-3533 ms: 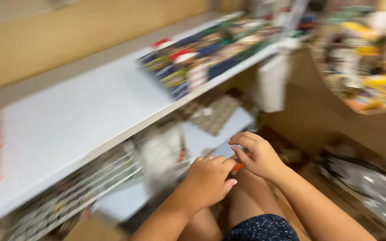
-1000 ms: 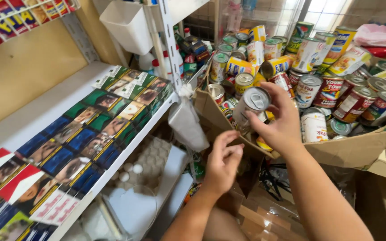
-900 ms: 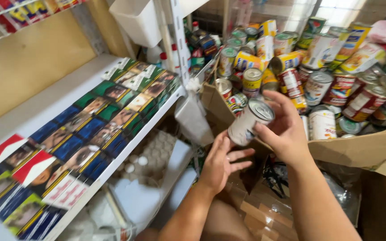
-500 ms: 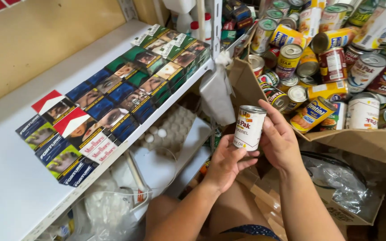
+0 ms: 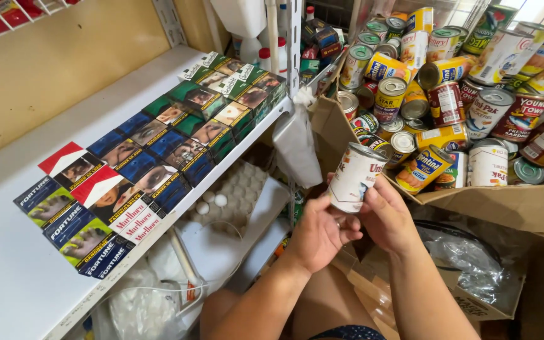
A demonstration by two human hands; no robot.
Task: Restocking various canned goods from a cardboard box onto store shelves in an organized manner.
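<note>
I hold a white-labelled tin can (image 5: 356, 177) tilted in front of me with both hands. My left hand (image 5: 320, 230) cups it from below and the left. My right hand (image 5: 386, 216) grips its lower right side, thumb across the label. Just beyond the can stands an open cardboard box (image 5: 498, 206) heaped with several tin cans (image 5: 448, 94) of mixed colours.
A white shelf (image 5: 14, 277) on the left carries rows of flat cigarette packs (image 5: 152, 151). Below it lie an egg tray (image 5: 237, 192) with two white eggs, and plastic bags (image 5: 143, 308). A white plastic bag (image 5: 297, 148) hangs off the shelf corner. A dark plastic bag (image 5: 467, 261) lies under the box.
My right hand lifted the can out of the box and brought it down toward me. My left hand came up and took hold of it too. The view swung from the lower shelf to the box.
</note>
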